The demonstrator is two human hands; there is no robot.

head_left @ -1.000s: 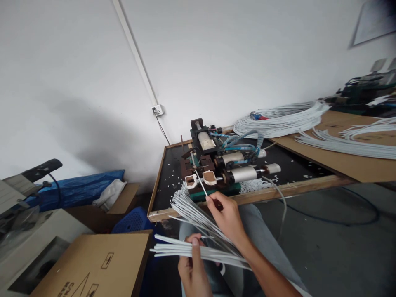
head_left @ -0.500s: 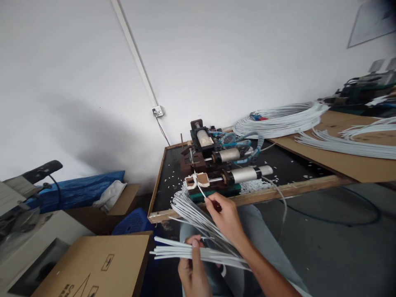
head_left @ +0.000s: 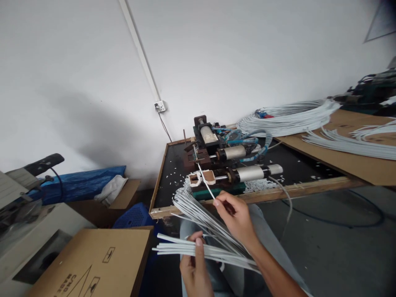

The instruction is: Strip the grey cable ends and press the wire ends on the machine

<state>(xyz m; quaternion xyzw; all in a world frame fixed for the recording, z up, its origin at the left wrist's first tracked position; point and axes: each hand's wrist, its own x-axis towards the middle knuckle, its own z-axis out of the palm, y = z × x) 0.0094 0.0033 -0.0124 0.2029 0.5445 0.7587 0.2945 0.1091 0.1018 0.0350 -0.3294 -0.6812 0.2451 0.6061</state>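
Black-topped bench (head_left: 162,211), wooden rim. Machine (head_left: 232,153) on it, near the front edge. Long bundle of white wires (head_left: 206,216) slopes off the rim, below the right hand (head_left: 235,213). Left hand (head_left: 198,264) closed on a smaller bunch (head_left: 173,247), thumb on top, ends jutting left. Right thumb and forefinger pinch a single white wire (head_left: 209,189); it runs up-left from the fingertips across the front clamp. Far tip probably at the brown block; too small to be sure.
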